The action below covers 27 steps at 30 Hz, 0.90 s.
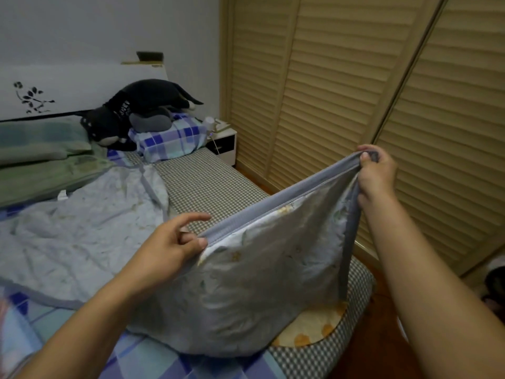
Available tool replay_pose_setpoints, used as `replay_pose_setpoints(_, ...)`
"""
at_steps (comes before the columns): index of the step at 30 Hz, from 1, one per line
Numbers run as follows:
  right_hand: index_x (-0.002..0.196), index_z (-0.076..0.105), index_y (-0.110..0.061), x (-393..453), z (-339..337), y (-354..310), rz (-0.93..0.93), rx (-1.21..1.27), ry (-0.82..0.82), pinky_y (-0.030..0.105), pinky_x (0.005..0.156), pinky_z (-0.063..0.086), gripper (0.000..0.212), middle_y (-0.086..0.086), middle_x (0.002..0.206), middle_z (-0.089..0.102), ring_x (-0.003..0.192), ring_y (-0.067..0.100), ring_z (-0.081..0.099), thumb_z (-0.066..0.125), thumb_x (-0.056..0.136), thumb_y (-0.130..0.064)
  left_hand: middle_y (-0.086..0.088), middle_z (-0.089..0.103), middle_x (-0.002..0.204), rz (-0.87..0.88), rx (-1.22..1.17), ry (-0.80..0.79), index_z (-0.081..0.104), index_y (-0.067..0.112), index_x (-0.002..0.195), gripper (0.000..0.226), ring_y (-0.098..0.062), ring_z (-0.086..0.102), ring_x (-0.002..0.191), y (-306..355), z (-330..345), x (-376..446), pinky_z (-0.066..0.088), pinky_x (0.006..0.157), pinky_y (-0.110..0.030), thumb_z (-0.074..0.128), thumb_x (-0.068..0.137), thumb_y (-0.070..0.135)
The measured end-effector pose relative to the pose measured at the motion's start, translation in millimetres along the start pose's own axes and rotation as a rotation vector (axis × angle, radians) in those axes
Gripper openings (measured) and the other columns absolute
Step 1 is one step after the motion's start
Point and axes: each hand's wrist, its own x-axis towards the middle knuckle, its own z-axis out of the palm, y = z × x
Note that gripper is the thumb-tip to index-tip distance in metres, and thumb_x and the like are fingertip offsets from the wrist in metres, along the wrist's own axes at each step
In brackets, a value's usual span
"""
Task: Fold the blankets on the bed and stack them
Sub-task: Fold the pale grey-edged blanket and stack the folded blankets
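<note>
Pinching the blanket (262,283) hem: right hand (378,170) is clamping the raised corner, left hand (175,242) nipping the lower end, forefinger straight. Hem is sloping up rightward; cloth is hanging onto the bed (207,181).
</note>
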Motion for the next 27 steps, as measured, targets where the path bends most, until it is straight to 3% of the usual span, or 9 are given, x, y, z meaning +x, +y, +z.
replay_pose_setpoints(2,0.078,0.058,-0.026,-5,4,-4,0.012,0.011,0.046,0.014,0.070,0.042,0.038,-0.007,0.079,0.055,0.072,0.001,0.050,0.044,0.095,0.005,-0.009,0.057,0.059,0.003,0.170,0.071,0.072,0.023,0.093,0.008,-0.018,0.050,0.059,-4,3,4,0.040,0.063,-0.034,0.069,0.091,0.016)
replay_pose_setpoints(5,0.080,0.056,-0.024,-29,14,-27,-0.078,0.033,-0.081,0.019,0.061,0.039,0.031,-0.006,0.073,0.051,0.061,0.002,0.045,0.042,0.086,0.003,0.014,0.067,0.066,0.110,0.418,0.083,0.071,0.027,0.074,0.017,0.000,0.058,0.062,7,19,1,0.046,0.065,-0.028,0.071,0.087,0.017)
replay_pose_setpoints(9,0.107,0.067,-0.029,-124,37,-67,-0.444,-0.433,-0.955,0.007,0.064,0.041,0.016,-0.019,0.083,0.067,0.069,-0.009,0.058,0.058,0.094,-0.028,0.027,0.062,0.060,0.258,0.488,-0.050,0.078,0.029,0.084,0.014,0.007,0.058,0.061,34,53,-6,0.038,0.058,-0.010,0.073,0.086,0.015)
replay_pose_setpoints(12,0.144,0.042,-0.046,-167,40,-54,-0.437,-0.718,-1.440,0.016,0.088,0.047,0.063,-0.025,0.120,0.065,0.097,-0.012,0.059,0.057,0.086,-0.065,0.014,0.072,0.071,0.341,0.508,-0.010,0.077,0.027,0.079,0.009,0.000,0.067,0.073,40,54,-3,0.043,0.059,-0.012,0.077,0.081,0.018)
replay_pose_setpoints(14,0.144,0.043,-0.046,-170,32,-40,-0.307,-0.673,-1.450,0.017,0.082,0.049,0.058,-0.034,0.098,0.067,0.092,-0.014,0.060,0.061,0.090,-0.056,0.009,0.073,0.071,0.281,0.361,0.022,0.075,0.025,0.077,0.007,-0.004,0.067,0.067,34,50,-3,0.051,0.060,-0.021,0.081,0.079,0.022)
replay_pose_setpoints(18,0.099,0.069,-0.041,-176,17,-30,-0.388,-0.756,-1.483,0.033,0.073,0.053,0.010,-0.014,0.085,0.069,0.082,0.003,0.064,0.061,0.094,-0.043,0.004,0.069,0.070,0.241,0.295,-0.015,0.065,0.024,0.072,0.020,-0.012,0.066,0.063,19,53,-7,0.055,0.060,-0.034,0.084,0.076,0.021)
replay_pose_setpoints(20,0.084,0.067,-0.037,-178,12,-29,-0.412,-0.798,-1.486,0.027,0.068,0.048,0.011,-0.014,0.078,0.066,0.078,0.002,0.061,0.062,0.094,-0.036,0.006,0.068,0.072,0.285,0.317,-0.061,0.063,0.026,0.075,0.021,-0.009,0.065,0.065,15,56,-7,0.055,0.060,-0.033,0.083,0.077,0.022)
replay_pose_setpoints(24,0.097,0.071,-0.035,-168,-3,-29,-0.604,-1.012,-1.233,0.037,0.070,0.053,0.016,-0.014,0.083,0.067,0.080,0.003,0.059,0.056,0.093,-0.038,0.005,0.062,0.082,0.415,0.285,-0.209,0.053,0.023,0.091,0.022,-0.012,0.061,0.071,7,52,0,0.052,0.063,-0.034,0.073,0.088,0.030)
replay_pose_setpoints(27,0.108,0.071,-0.036,-151,-17,-34,-0.694,-0.936,-0.927,0.036,0.076,0.056,0.027,-0.015,0.096,0.073,0.088,0.005,0.065,0.054,0.088,-0.031,0.009,0.054,0.081,0.495,0.577,-0.285,0.046,0.030,0.090,0.025,-0.011,0.055,0.072,-9,29,22,0.049,0.066,-0.039,0.064,0.092,0.047)
